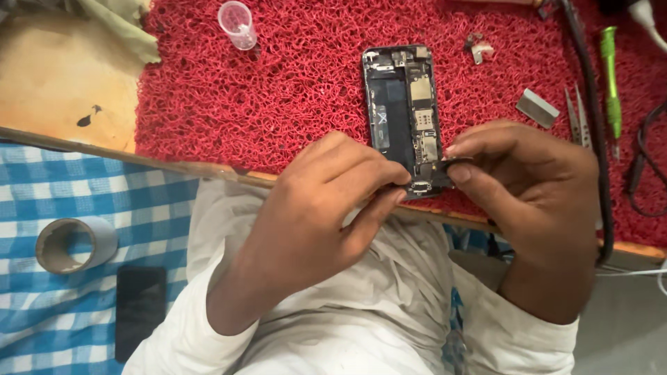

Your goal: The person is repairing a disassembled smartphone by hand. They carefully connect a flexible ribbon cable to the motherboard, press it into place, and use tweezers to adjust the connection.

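Our opened phone (406, 118) lies with its insides bared at the counter's near edge, while our left hand (326, 208) and right hand (535, 187) pinch a small black part (445, 167) over its bottom end, not yet seated or freed.

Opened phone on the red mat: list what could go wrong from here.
1. Both hands, left hand and right hand, pinch a small black part at the bottom end of the opened phone; it might tear or bend.
2. The phone's bottom end lies at the mat's edge, so it could slip off.

Opened phone (403, 114) on mat (278, 90), tweezers (578, 114) right.
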